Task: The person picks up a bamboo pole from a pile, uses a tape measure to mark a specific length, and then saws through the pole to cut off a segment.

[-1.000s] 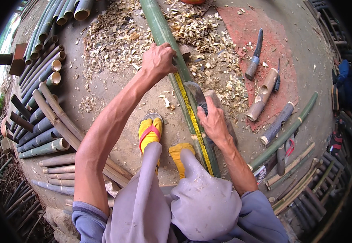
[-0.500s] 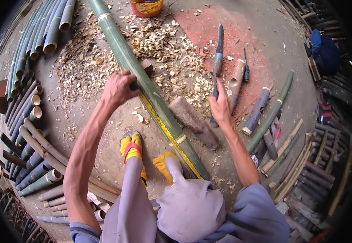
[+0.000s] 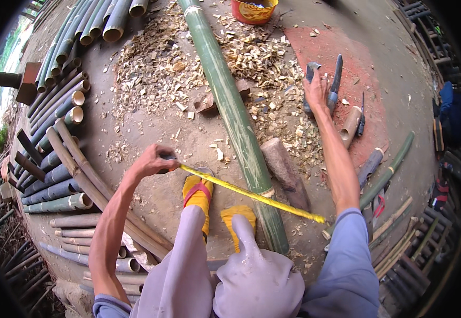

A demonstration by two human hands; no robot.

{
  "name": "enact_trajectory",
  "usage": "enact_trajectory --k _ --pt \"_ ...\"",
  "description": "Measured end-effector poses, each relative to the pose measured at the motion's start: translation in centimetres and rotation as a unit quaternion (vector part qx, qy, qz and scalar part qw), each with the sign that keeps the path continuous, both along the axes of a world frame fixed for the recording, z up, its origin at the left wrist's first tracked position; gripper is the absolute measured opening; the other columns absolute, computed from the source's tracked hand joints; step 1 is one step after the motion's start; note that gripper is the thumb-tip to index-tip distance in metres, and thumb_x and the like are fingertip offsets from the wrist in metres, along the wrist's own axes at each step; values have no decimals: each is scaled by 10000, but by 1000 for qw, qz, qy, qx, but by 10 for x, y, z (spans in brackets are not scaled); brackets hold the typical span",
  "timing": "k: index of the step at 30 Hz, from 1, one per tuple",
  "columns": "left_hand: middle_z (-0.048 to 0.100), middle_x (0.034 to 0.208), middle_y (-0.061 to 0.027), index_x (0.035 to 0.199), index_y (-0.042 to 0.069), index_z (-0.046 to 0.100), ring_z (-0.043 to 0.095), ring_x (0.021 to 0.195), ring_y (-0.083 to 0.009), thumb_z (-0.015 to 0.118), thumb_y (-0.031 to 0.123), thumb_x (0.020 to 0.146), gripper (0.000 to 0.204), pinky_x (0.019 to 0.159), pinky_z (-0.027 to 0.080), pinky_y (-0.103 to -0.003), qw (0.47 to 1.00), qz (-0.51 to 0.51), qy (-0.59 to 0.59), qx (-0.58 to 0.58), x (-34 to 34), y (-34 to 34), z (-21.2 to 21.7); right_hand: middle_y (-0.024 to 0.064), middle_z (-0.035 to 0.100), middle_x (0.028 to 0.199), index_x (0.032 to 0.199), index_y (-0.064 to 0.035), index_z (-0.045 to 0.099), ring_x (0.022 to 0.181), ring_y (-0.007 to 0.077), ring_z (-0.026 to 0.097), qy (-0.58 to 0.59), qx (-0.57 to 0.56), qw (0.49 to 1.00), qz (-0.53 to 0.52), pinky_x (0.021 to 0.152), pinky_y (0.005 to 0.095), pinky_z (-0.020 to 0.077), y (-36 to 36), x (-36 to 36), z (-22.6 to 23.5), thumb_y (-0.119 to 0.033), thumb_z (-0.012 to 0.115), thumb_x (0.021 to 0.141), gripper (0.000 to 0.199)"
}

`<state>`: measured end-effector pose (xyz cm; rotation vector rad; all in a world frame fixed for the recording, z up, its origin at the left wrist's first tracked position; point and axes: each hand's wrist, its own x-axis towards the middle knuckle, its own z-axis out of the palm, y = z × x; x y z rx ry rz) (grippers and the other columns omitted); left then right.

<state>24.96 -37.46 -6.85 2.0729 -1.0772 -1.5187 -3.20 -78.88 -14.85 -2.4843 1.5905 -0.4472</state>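
Note:
My left hand point(image 3: 156, 160) is closed around a dark tape measure, mostly hidden by the fingers. Its yellow tape point(image 3: 241, 190) runs out to the right, crossing above my foot and the near end of a long green bamboo pole point(image 3: 230, 114), its free tip lying past the pole. My right hand point(image 3: 318, 93) is stretched forward over a short dark tool with a metal head point(image 3: 312, 68), fingers around its upper part; the hand covers much of it. Just right of that hand lies a long knife point(image 3: 336, 79) with a dark blade or sheath.
Wood chips point(image 3: 161, 69) cover the ground around the pole. A wooden block point(image 3: 286, 169) lies against its right side. A red bucket point(image 3: 254, 10) stands at the far end. Cut bamboo point(image 3: 63, 183) is stacked at left, with more poles point(image 3: 392, 164) at right.
The tape has come off the pole and now slants across it, with my left hand lower and farther back. My right hand has moved forward and left, carrying the dark tool.

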Motion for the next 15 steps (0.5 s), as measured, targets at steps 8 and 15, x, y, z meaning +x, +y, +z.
enact_trajectory --k 8,15 --pt "590 714 -35 877 39 607 604 639 -159 601 327 845 290 581 492 -294 834 482 263 -41 -14 124 -20 109 637 752 1068 34 579 641 171 598 -159 260 948 97 573 323 503 163 -23 99 -210 541 902 297" --pt "615 731 -38 907 79 608 618 653 -208 567 377 869 304 575 506 -336 717 568 391 -105 -66 29 -18 371 368 1241 1331 -15 268 946 492 570 19 301 944 133 799 499 514 271 -9 87 -240 752 698 828"
